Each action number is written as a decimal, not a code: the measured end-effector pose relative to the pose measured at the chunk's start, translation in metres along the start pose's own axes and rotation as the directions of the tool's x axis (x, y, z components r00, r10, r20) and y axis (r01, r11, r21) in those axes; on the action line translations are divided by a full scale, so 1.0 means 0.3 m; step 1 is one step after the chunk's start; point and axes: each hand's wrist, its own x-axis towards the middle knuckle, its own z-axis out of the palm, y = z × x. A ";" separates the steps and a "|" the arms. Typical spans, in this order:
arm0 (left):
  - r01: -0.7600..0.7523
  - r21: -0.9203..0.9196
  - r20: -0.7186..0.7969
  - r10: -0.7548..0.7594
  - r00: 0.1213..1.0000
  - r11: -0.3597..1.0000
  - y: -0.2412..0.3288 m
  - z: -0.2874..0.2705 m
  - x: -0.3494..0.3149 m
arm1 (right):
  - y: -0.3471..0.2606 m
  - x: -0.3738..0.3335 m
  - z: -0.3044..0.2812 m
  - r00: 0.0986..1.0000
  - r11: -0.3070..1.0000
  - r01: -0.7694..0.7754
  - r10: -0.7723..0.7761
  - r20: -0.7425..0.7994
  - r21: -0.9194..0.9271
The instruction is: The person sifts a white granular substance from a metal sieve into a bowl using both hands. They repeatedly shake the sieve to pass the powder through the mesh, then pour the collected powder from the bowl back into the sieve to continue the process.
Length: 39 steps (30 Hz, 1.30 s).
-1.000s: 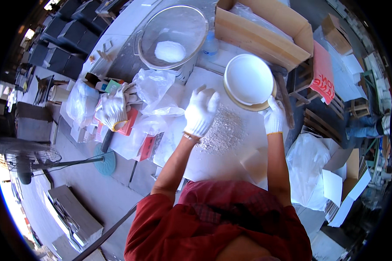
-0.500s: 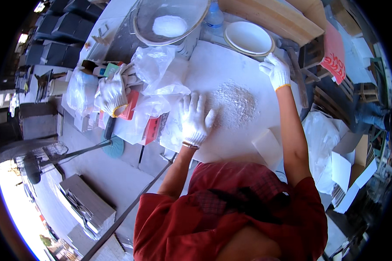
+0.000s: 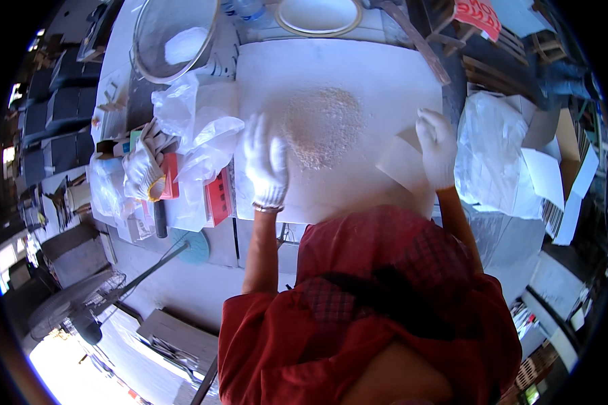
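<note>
Both my hands wear white knitted gloves. My left hand [image 3: 266,165] is over the left side of a white board [image 3: 378,71], blurred, its fingers stretched out and nothing in them. To its right a loose heap of white crumbly powder [image 3: 322,125] lies spread on the board. My right hand [image 3: 438,150] is at the board's right side with its fingers curled together; I see nothing in them. Just left of it lies a flat pale card-like piece [image 3: 400,162], close to my glove. Whether they touch, I cannot tell.
A clear basin [image 3: 142,40] with white powder stands far left, a white bowl [image 3: 317,15] far centre. Crumpled plastic bags [image 3: 196,128], spare gloves [image 3: 142,172] and a red box [image 3: 219,196] crowd the left. At right are a wooden bar [image 3: 415,40], a bagged bundle [image 3: 490,145] and an opened carton [image 3: 569,152].
My right hand has come back from beside the white bowl to near the pale card. My left hand has drawn away from the powder. The whole view has shifted and turned.
</note>
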 end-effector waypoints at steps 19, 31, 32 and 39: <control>-0.136 0.093 0.180 0.118 0.977 0.986 0.095 0.139 -0.099 | -0.079 -0.216 -0.067 0.913 0.790 0.263 -0.019 0.407 -0.554; -0.599 0.146 0.501 0.464 0.731 0.787 0.084 0.142 -0.097 | -0.104 -0.155 -0.045 0.907 0.897 0.226 -0.052 0.417 -0.380; -0.581 0.173 0.461 0.455 0.761 0.796 0.089 0.152 -0.063 | -0.107 -0.148 -0.033 0.920 0.934 0.177 -0.044 0.390 -0.312; -0.435 0.267 0.336 0.340 0.878 0.860 0.071 0.142 0.112 | -0.207 0.011 0.055 0.933 1.000 -0.004 0.014 0.360 -0.028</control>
